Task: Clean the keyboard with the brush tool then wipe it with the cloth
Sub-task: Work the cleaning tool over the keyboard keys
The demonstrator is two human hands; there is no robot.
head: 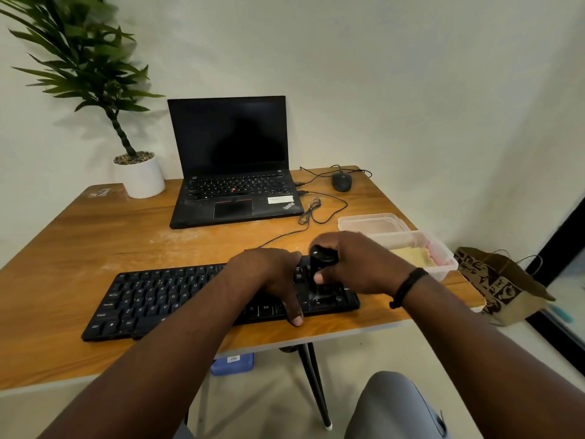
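A black keyboard (152,299) lies along the front of the wooden table (95,229). My left hand (269,277) rests on its right half, fingers over the far edge and thumb over the near edge. My right hand (357,261) grips a black brush tool (318,264) held upright over the keyboard's right end; its bristles are blurred against the keys. A yellow cloth (411,256) lies in a clear plastic box (443,267) just right of my right hand.
An open black laptop (231,172) stands at the back, with a mouse (342,181) and loose cables to its right. A potted plant (139,175) is at the back left. A clear lid (370,223) lies behind the box. A paper bag (500,286) sits on the floor at right.
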